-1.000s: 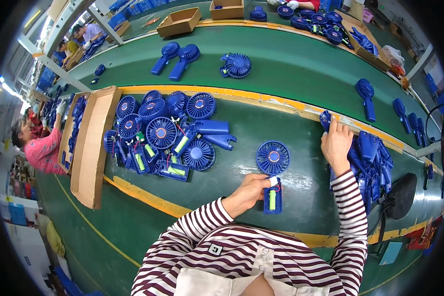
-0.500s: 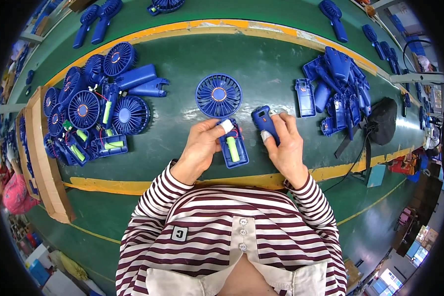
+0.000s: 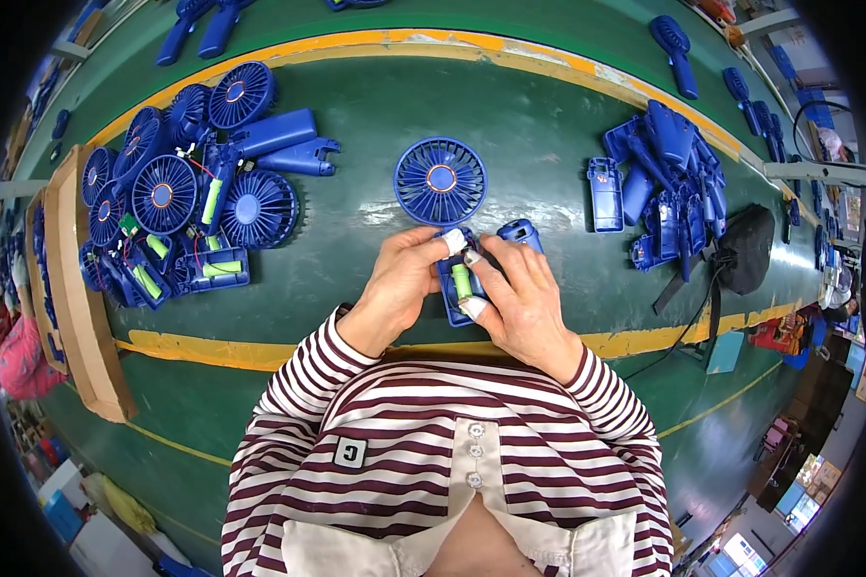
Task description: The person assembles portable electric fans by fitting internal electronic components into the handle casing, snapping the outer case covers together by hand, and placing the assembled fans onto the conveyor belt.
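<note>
A blue handheld fan (image 3: 441,180) lies in front of me, its round grille pointing away. Its opened handle, with a green battery (image 3: 462,281) inside, is gripped by my left hand (image 3: 399,279); the thumb presses near the handle's upper end. My right hand (image 3: 529,298) reaches over the handle, with thumb and index finger at the battery and wires. Past its curled other fingers sticks out a blue handle cover (image 3: 520,231), which appears tucked under them; most of it is hidden. White wraps cover some fingertips.
Several blue fans with exposed batteries (image 3: 165,192) are heaped at the left beside a cardboard tray (image 3: 91,317). At the right lie a pile of blue handle covers (image 3: 666,173) and a black bag (image 3: 747,252) with a strap. More fans (image 3: 674,58) rest beyond the yellow edge.
My right hand has moved left from beside the fan onto its open handle, with the cover now mostly behind its fingers. My left hand keeps its hold. The view has shifted slightly.
</note>
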Demonstrator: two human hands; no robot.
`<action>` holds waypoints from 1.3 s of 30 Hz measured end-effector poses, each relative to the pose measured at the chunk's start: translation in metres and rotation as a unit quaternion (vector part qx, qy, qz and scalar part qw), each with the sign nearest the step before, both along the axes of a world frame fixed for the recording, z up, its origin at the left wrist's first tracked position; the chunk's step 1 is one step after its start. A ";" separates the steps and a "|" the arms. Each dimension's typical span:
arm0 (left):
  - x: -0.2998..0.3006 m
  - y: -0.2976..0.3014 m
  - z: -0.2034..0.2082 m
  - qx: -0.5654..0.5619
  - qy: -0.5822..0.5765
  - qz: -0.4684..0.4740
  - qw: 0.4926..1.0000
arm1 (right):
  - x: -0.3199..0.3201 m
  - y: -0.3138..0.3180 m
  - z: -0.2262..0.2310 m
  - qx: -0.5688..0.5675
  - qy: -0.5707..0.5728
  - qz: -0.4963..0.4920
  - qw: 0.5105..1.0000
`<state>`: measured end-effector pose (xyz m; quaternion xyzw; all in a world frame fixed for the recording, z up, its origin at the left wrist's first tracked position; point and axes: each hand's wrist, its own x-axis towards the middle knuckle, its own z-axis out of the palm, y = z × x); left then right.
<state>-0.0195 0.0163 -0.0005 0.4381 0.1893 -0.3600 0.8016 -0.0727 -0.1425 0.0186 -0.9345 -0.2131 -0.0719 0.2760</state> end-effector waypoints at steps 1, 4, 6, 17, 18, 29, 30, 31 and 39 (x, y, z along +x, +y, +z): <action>0.000 0.001 0.000 0.001 0.001 0.001 1.000 | -0.001 0.000 -0.001 -0.005 0.004 0.000 1.000; -0.001 0.000 0.001 -0.012 -0.002 0.009 1.000 | 0.002 0.003 0.001 -0.019 0.016 -0.003 1.000; -0.002 -0.001 0.003 0.012 -0.010 0.003 1.000 | 0.003 0.005 0.002 -0.028 0.023 -0.006 0.999; -0.001 -0.003 -0.002 -0.005 -0.004 -0.020 1.000 | -0.016 -0.014 0.014 -0.109 0.003 -0.159 0.981; -0.001 -0.002 0.001 0.008 -0.004 -0.029 1.000 | -0.016 -0.017 0.009 -0.142 0.011 -0.191 0.971; -0.009 -0.006 -0.001 -0.010 -0.006 -0.041 0.999 | -0.014 -0.017 0.002 -0.123 0.049 -0.243 0.961; -0.008 -0.006 0.000 -0.012 -0.006 -0.037 0.999 | -0.013 -0.020 0.004 -0.082 0.042 -0.236 0.967; -0.007 -0.007 0.001 -0.020 0.013 -0.035 0.999 | -0.013 -0.019 0.012 -0.058 0.057 -0.242 0.967; -0.009 -0.002 0.007 -0.103 0.030 0.016 0.994 | -0.009 0.010 0.050 -0.045 0.121 -0.148 0.981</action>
